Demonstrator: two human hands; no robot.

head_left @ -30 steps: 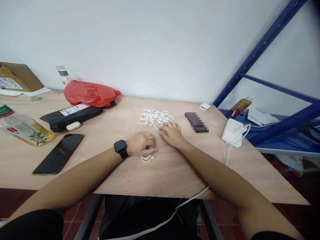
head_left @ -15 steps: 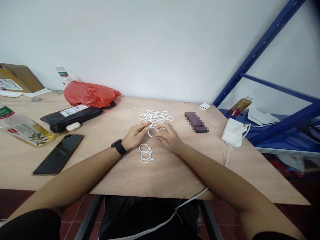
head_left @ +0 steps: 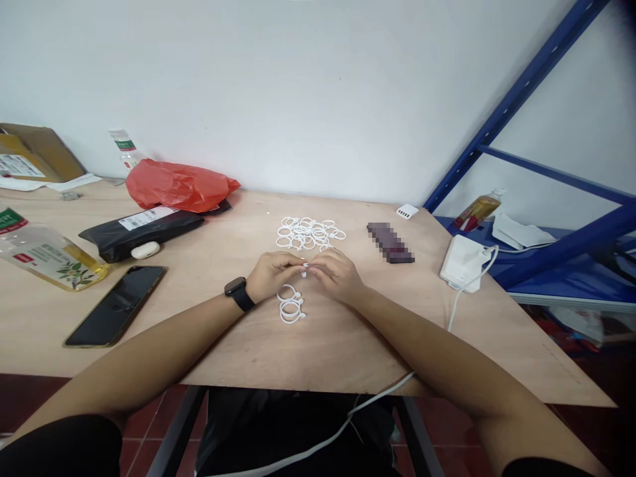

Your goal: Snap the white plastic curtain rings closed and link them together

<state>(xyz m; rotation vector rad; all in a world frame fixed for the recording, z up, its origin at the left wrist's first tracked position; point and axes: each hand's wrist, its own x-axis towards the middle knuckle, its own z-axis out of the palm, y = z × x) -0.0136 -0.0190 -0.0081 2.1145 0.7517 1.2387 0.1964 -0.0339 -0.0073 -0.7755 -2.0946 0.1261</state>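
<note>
Before ring pile, both hands pinching white ring, phone and red bag leftward

The left forearm slants up from the lower left corner of the frame, the right forearm from the lower right, so the two converge just below the centre. There the left grip and right grip face each other, fingertips almost meeting. Both are pinched closed, each thumb set below a bent forefinger, the backs of the hands turned upward. The left wrist and right wrist look nearly straight.
</note>
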